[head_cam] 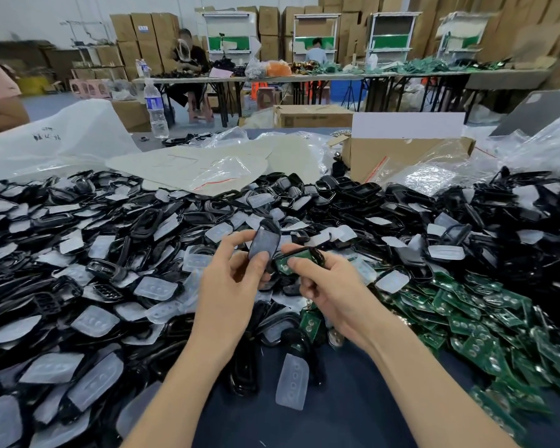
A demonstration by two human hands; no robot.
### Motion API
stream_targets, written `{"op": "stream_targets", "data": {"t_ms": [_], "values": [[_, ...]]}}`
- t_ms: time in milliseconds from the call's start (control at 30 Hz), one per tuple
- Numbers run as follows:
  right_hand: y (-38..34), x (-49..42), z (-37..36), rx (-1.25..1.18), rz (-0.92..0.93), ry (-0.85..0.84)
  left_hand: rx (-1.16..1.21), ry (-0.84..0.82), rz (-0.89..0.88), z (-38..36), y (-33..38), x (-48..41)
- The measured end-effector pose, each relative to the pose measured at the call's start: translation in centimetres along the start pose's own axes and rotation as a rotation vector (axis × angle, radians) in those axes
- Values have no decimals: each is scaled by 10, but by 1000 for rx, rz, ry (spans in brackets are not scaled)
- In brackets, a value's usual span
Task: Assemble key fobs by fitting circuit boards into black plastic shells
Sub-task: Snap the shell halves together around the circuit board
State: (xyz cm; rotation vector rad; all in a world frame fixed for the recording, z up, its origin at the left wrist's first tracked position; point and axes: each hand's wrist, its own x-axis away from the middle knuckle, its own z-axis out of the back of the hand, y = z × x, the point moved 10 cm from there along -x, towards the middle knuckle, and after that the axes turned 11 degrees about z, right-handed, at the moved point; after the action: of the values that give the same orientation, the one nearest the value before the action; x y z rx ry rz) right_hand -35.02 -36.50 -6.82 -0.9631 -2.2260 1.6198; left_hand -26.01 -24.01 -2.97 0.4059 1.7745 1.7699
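Black shell [265,242], oval, pinched in my left hand [230,292]; right hand [333,286] beside it pinches green circuit board [282,266]; cardboard box [401,156] beyond, contents hidden.

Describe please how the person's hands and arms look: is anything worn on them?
The left hand and right hand are bare: no gloves, rings or watch show. The left forearm and right forearm are bare too; no sleeve shows down to the picture's lower edge.
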Motion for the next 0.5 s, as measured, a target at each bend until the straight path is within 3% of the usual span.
{"op": "stream_targets", "data": {"t_ms": [233,500], "values": [[1,-3,10,116,57,65,-145,-69,-5,-15,-7,3],[4,0,0,252,42,-57,-261,-22,-68,-10,-7,0]]}}
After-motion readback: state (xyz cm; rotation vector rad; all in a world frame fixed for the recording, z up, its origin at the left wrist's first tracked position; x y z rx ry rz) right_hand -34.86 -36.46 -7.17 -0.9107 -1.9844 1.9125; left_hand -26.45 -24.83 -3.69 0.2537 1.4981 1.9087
